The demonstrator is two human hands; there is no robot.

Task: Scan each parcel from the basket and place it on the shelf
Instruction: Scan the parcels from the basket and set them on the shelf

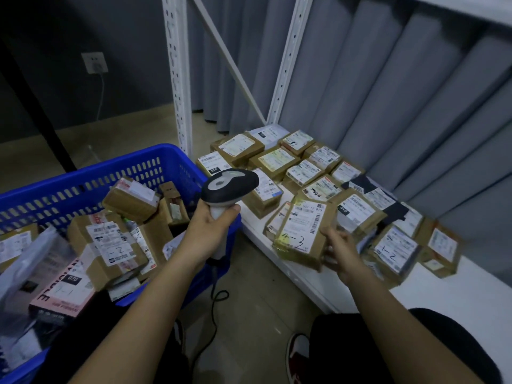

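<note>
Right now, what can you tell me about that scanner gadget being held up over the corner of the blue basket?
The scanner is a handheld barcode reader with a black, rounded head, a light grey panel on top and a pale handle. It looks like plastic. The left hand grips the handle, holding it upright with the head tipped toward the parcels on the white shelf. A dark cable hangs below it and loops on the floor.

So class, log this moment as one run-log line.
left hand: holds scanner | right hand: holds parcel over shelf | basket: parcels remain
</note>
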